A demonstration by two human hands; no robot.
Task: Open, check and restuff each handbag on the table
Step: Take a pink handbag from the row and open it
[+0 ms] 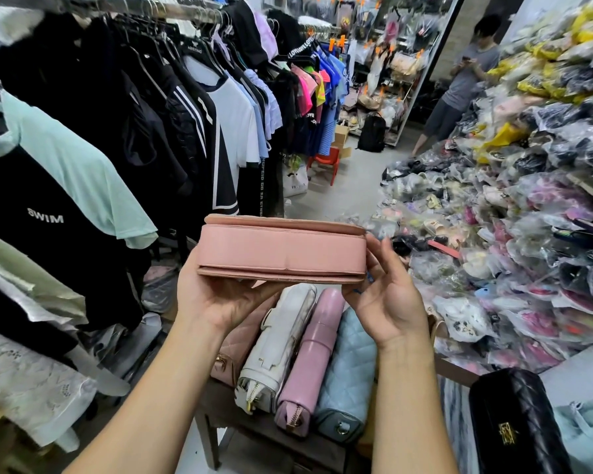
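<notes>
I hold a pink handbag (283, 248) up in the air, flat, with its bottom panel facing me. My left hand (216, 295) cups it from below at its left end. My right hand (387, 295) grips its right end with fingers curled up the side. Below, on a small wooden table (254, 429), a row of bags stands side by side: a pink quilted bag (240, 343), a white bag (278, 343), a lilac bag (314, 350) and a light blue quilted bag (350, 367). A black quilted bag (517, 419) with a gold clasp lies at the lower right.
A rack of hanging clothes (117, 131) fills the left side. A large heap of bagged goods (528, 206) rises on the right. A person (466, 83) stands in the aisle far ahead, beyond a red stool (326, 164) and a black backpack (372, 133).
</notes>
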